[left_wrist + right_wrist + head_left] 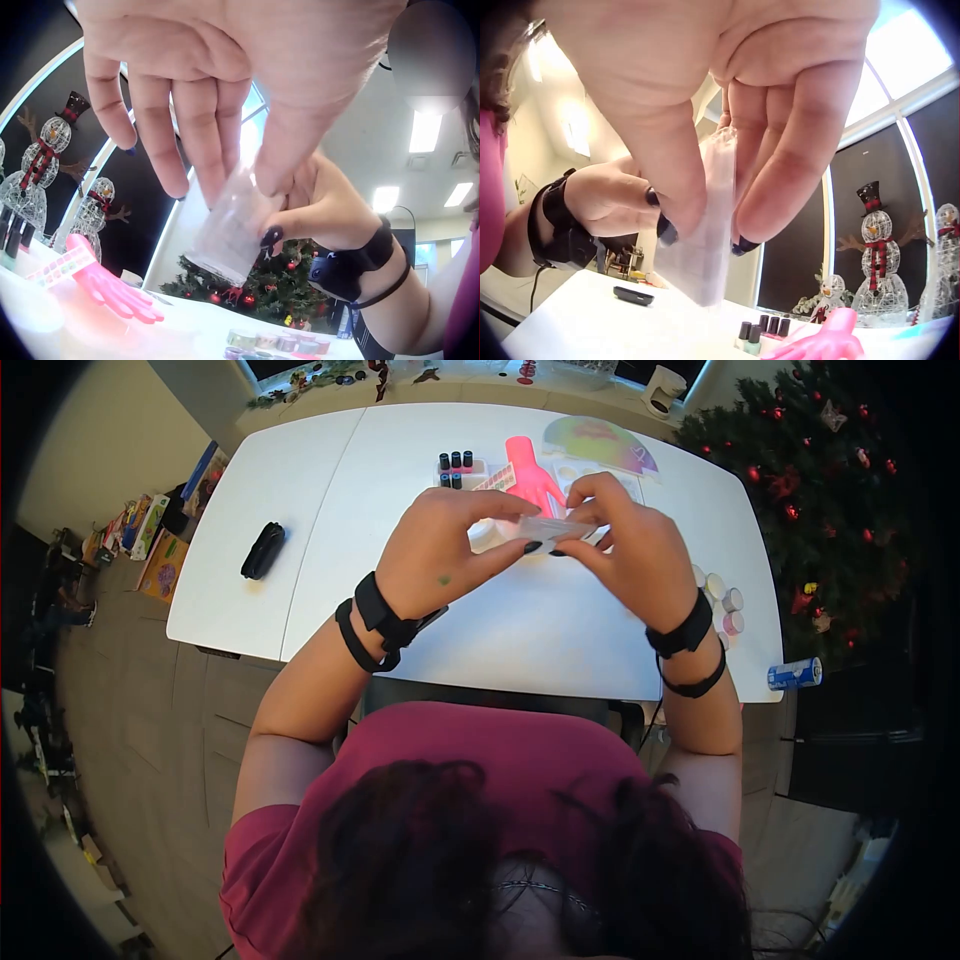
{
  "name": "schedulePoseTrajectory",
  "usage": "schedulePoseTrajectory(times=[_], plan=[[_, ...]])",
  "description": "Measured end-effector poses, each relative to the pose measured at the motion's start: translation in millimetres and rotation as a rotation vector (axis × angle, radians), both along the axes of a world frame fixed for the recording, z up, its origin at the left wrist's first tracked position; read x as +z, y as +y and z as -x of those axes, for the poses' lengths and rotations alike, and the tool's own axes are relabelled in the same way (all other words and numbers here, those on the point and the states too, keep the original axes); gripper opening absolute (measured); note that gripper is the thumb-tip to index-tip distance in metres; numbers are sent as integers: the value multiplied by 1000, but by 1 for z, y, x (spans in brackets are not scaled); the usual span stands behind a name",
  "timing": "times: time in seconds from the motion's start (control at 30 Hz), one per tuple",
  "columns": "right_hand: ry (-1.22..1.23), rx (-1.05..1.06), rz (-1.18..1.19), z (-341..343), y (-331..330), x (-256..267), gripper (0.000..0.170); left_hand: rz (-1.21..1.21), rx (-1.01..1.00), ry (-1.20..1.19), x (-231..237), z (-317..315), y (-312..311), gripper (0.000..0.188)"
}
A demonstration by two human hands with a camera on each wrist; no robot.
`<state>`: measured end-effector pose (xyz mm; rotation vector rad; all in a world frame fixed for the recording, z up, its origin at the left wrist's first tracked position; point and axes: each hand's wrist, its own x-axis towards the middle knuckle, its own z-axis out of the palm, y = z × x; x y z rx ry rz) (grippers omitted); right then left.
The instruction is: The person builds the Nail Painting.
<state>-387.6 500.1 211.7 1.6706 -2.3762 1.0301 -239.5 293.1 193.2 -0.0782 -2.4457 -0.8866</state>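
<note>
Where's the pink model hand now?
Head view: the pink model hand is on the white table, toward its far side, just right of the dark-capped bottles.

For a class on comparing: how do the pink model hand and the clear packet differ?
The model hand is opaque pink; the packet is see-through. The model hand has fingers; the packet is flat. The model hand rests on the table; the left hand and right hand hold the packet up.

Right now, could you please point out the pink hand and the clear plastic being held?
Pink hand (531,479), head view, its broad middle.
Clear plastic (229,229), left wrist view, its flat face.
</note>
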Motion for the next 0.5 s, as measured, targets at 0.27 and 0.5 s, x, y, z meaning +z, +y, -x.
schedulePoseTrajectory(times=[0.27, 0.5], plan=[[187, -132, 37, 58, 27, -34, 50, -33, 233, -44, -51, 26, -57, 22], [-37, -179, -353, 130, 67, -74, 34, -75, 243, -107, -89, 50, -89, 24]])
